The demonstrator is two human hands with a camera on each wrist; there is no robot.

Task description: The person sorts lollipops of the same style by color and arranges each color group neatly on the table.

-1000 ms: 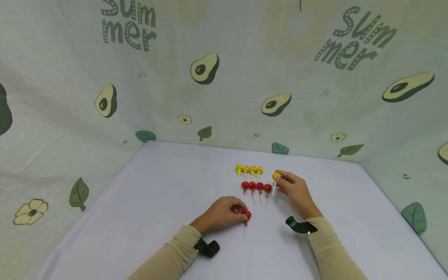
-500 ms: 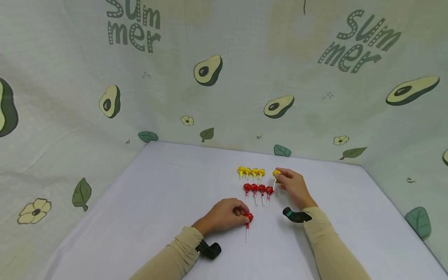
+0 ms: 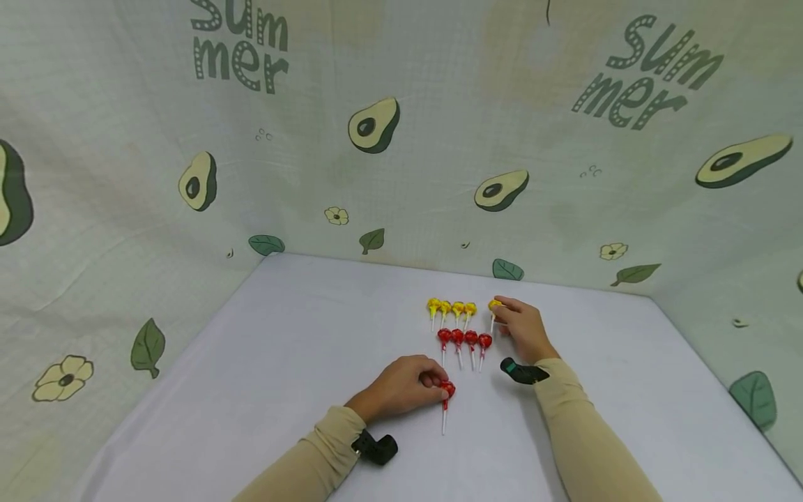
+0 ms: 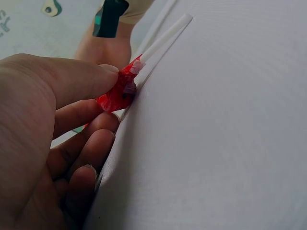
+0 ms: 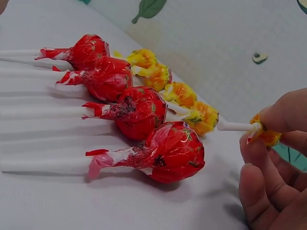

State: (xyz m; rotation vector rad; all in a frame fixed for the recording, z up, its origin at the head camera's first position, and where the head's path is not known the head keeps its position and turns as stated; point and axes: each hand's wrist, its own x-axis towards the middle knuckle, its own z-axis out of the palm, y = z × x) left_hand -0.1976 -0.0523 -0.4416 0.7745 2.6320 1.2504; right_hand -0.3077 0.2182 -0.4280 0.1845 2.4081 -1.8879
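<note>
Between thumb and fingers my left hand (image 3: 404, 385) pinches a red lollipop (image 4: 117, 91) by its wrapped head, the white stick pointing toward me near the tabletop. Farther off, my right hand (image 3: 523, 328) pinches a yellow lollipop (image 5: 268, 134) by the head, its stick hanging downward. Left of that hand lies a row of several red lollipops (image 3: 471, 339), side by side with sticks toward me. Just behind them is a row of several yellow lollipops (image 3: 459, 309). The held yellow one is right of the yellow row, apart from it.
A white cloth (image 3: 301, 328) covers the table. Behind and beside it hangs a pale curtain (image 3: 433, 139) printed with avocados, leaves and lettering. Each wrist wears a black strap mount, one on the left (image 3: 375, 447) and one on the right (image 3: 525, 371).
My right hand has moved away from me with the yellow lollipop, up to the right of the yellow row. The left hand keeps its pinch on the red lollipop; the view has shifted slightly.
</note>
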